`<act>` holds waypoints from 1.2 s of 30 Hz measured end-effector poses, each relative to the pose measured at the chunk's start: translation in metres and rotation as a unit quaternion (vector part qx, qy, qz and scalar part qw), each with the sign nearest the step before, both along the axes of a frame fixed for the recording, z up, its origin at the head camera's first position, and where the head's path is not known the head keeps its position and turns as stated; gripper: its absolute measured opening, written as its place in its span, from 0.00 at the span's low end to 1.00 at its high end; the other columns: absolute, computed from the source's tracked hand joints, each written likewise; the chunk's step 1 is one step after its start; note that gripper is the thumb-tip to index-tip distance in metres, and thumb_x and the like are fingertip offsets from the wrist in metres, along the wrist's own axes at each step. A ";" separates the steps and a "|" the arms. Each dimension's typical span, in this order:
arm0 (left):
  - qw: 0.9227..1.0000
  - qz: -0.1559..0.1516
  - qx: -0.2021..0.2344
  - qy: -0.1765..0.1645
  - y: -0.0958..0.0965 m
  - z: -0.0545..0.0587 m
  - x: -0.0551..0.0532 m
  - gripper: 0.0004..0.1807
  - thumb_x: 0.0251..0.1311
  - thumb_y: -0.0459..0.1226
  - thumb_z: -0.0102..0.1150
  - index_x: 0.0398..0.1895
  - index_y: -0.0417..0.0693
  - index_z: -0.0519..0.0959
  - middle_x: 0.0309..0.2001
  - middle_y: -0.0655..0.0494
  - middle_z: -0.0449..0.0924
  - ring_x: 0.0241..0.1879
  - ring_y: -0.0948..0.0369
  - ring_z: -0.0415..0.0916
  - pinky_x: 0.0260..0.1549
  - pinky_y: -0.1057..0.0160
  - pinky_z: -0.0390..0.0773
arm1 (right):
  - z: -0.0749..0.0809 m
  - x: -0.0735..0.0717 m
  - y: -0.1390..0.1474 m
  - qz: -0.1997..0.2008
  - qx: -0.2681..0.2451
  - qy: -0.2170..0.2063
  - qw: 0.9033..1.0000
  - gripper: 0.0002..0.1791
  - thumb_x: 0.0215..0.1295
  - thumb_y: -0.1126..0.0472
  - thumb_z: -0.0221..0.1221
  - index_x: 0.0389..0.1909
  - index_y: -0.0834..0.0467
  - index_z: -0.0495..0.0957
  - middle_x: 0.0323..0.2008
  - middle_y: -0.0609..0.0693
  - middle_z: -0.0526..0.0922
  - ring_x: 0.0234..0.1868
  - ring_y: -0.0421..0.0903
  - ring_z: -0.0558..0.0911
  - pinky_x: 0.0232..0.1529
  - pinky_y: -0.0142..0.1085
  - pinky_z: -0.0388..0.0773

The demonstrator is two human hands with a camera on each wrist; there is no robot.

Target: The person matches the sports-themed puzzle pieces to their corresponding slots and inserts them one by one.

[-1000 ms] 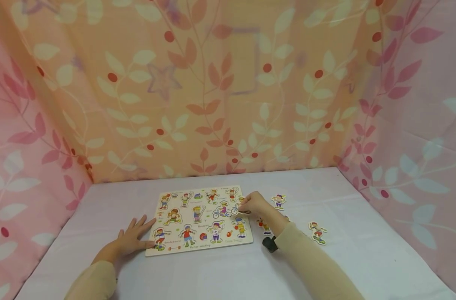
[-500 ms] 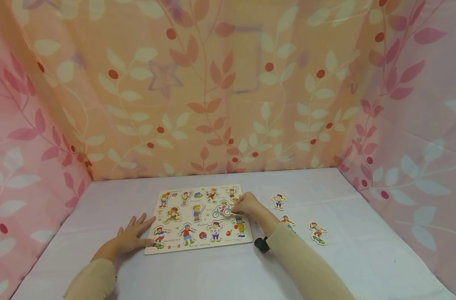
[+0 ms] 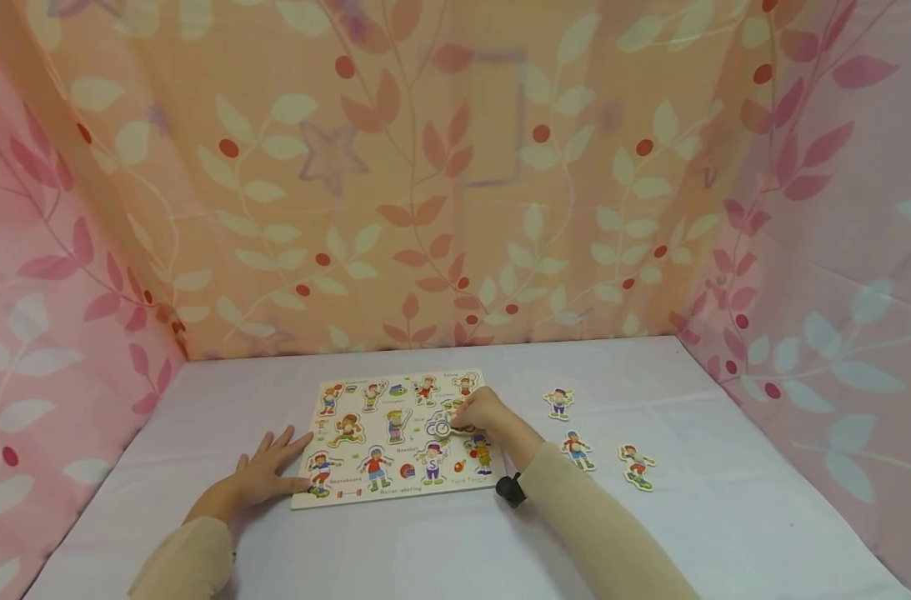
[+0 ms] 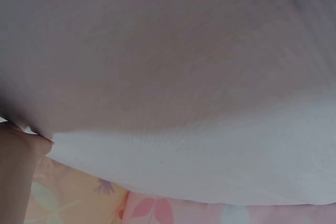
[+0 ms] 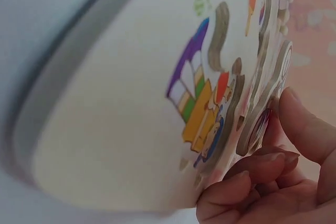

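Note:
A flat puzzle board [image 3: 375, 425] with printed sports figures lies on the table in the head view. My right hand [image 3: 488, 418] pinches a cyclist puzzle piece [image 5: 266, 106] between thumb and fingers. The piece overlaps the printed bicycle picture at the board's right side and is partly hidden by the hand. In the right wrist view it stands close over the board, its edge tilted to the surface. My left hand [image 3: 266, 468] lies with spread fingers at the board's left edge, fingertips and thumb touching it. The left wrist view shows mostly tablecloth.
Right of the board lie a purple-capped figure piece [image 3: 558, 404], a roller-skater piece [image 3: 578, 451] and a skateboarder piece [image 3: 636, 467]. A black object [image 3: 510, 491] is at the right wrist. Patterned curtains [image 3: 425, 208] enclose the white table [image 3: 725, 500] at the back and sides.
My right hand has moved left over the board with the cyclist piece, bringing it over the bicycle picture. The roller-skater piece behind the arm has come into view. The left hand stays put.

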State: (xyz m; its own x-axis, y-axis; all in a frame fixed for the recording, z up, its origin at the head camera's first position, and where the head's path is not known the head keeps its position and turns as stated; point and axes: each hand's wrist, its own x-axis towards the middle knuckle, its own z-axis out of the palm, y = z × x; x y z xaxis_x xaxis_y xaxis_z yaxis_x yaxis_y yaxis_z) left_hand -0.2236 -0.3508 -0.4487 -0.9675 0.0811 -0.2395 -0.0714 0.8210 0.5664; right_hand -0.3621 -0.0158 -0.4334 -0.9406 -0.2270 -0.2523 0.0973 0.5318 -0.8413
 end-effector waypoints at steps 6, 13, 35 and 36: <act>1.000 0.002 -0.010 0.005 0.001 -0.001 0.000 0.53 0.51 0.56 0.67 0.73 0.38 0.55 0.73 0.27 0.36 0.69 0.28 0.24 0.56 0.23 0.25 | -0.005 -0.007 -0.007 -0.004 0.029 -0.008 1.000 0.11 0.52 0.68 0.71 0.22 0.63 0.76 0.21 0.51 0.76 0.21 0.43 0.73 0.21 0.32 0.69; 1.000 -0.003 -0.009 0.005 0.002 -0.002 -0.001 0.53 0.51 0.57 0.67 0.73 0.38 0.56 0.73 0.27 0.37 0.69 0.28 0.25 0.56 0.23 0.25 | -0.010 -0.010 -0.016 -0.004 0.069 0.007 0.998 0.13 0.49 0.67 0.73 0.23 0.63 0.75 0.20 0.52 0.76 0.19 0.44 0.72 0.18 0.31 0.68; 1.000 -0.002 -0.006 0.003 -0.002 -0.001 -0.001 0.52 0.52 0.56 0.66 0.73 0.38 0.54 0.72 0.27 0.35 0.69 0.27 0.24 0.56 0.23 0.24 | -0.011 -0.017 -0.024 0.036 0.098 0.010 0.994 0.12 0.52 0.66 0.71 0.17 0.64 0.78 0.14 0.51 0.75 0.15 0.43 0.72 0.16 0.32 0.70; 1.000 -0.004 -0.005 0.003 -0.002 -0.001 -0.002 0.52 0.53 0.56 0.66 0.73 0.38 0.54 0.73 0.27 0.35 0.69 0.28 0.24 0.56 0.23 0.24 | -0.010 -0.017 -0.022 0.038 0.096 0.011 0.995 0.13 0.53 0.66 0.71 0.16 0.63 0.77 0.14 0.50 0.74 0.15 0.43 0.72 0.15 0.32 0.69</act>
State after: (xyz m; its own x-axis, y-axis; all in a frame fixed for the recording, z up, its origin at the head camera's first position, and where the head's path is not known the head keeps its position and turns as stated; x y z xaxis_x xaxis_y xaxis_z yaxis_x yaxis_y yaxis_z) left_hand -0.2256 -0.3524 -0.4499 -0.9684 0.0859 -0.2340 -0.0616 0.8271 0.5587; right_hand -0.3791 -0.0383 -0.4438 -0.9286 -0.2472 -0.2769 0.0330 0.6880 -0.7249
